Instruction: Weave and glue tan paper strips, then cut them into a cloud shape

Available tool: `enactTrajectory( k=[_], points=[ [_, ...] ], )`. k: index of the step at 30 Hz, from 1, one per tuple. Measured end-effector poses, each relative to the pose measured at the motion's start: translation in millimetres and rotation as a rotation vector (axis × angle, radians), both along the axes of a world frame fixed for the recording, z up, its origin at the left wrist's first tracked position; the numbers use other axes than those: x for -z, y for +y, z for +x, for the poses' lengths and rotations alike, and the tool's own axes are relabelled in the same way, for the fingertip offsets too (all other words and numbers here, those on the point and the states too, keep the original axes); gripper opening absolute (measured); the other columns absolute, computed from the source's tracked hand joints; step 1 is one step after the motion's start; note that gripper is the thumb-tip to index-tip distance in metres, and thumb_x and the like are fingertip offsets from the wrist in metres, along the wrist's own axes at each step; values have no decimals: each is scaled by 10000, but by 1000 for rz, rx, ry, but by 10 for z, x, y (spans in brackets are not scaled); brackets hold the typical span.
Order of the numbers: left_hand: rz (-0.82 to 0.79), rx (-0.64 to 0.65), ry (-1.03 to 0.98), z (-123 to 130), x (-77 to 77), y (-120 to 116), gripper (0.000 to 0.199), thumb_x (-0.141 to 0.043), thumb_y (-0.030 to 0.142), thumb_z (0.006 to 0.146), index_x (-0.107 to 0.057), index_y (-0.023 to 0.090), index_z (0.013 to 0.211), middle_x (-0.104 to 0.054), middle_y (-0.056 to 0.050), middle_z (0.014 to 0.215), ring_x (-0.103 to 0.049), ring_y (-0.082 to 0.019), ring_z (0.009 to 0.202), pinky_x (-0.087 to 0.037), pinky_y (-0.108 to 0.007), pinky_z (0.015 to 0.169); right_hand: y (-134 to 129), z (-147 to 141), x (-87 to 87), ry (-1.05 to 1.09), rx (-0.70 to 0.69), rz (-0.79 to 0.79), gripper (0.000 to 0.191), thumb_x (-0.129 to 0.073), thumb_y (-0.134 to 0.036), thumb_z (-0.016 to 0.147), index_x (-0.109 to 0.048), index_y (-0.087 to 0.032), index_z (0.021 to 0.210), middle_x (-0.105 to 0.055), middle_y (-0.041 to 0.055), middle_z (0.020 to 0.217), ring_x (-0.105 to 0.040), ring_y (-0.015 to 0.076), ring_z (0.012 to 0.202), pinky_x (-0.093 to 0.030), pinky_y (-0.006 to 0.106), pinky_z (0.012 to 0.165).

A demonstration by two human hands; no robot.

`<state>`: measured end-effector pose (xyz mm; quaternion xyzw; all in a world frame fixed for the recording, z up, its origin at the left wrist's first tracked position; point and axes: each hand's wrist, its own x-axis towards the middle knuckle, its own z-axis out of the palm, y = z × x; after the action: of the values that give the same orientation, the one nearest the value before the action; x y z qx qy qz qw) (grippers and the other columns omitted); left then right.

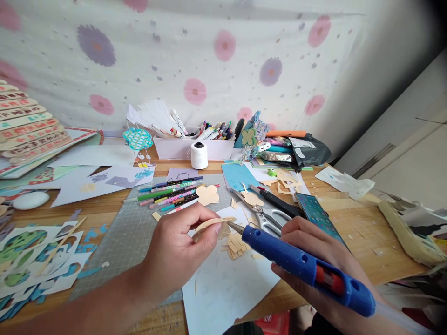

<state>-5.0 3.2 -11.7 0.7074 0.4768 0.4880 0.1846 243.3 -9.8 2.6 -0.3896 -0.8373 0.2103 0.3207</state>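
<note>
My left hand (pixel 185 244) pinches a thin tan cut-out piece (pixel 209 224) edge-on between thumb and fingers, above a white sheet (pixel 226 288). In my right hand (pixel 314 246) is a blue hot glue gun (pixel 279 253), its metal nozzle pointing left at the right end of the piece. Whether the tip touches it I cannot tell. Beneath lie small tan strips (pixel 238 245) in a little pile. Behind the hands are a tan flower-shaped cut-out (pixel 207 195) and another tan cut-out (pixel 253 199) resting by silver scissors (pixel 270 218).
Several markers (pixel 171 193) lie on the grey cutting mat (pixel 118 242). A white thread spool (pixel 199 156) stands before a pen box (pixel 193 148). A phone (pixel 317 216) lies right, beside a black-handled tool (pixel 279 201). Paper scraps (pixel 45 256) cover the left side.
</note>
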Motion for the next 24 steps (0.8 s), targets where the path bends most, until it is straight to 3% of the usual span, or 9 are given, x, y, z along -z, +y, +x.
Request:
enactTrajectory(
  k=[7,14,24],
  points=[
    [52,10,40,2,13,3,119,-608,129,790,-658,224,738,-654,55,605,-556,-96,503,-415,-200,493,-50,-34,-3,48,84,-29,130,-623,-112,762,-596,-238,777,-550,13,805,-567,159,669,-486,276,572],
    [48,15,66,-15,48,2,117,-597,133,811,-657,220,761,-723,19,708,-642,-126,606,-479,-214,571,-57,-32,19,73,62,-77,171,-607,-70,743,-596,-234,790,-543,14,810,-560,158,668,-473,280,572],
    [128,25,80,-25,46,-4,135,-598,105,796,-664,223,805,-746,18,753,-680,-140,644,-513,-232,596,-74,-12,42,-41,101,-26,123,-589,-95,760,-552,-211,749,-501,14,778,-533,171,664,-441,312,579]
  ],
)
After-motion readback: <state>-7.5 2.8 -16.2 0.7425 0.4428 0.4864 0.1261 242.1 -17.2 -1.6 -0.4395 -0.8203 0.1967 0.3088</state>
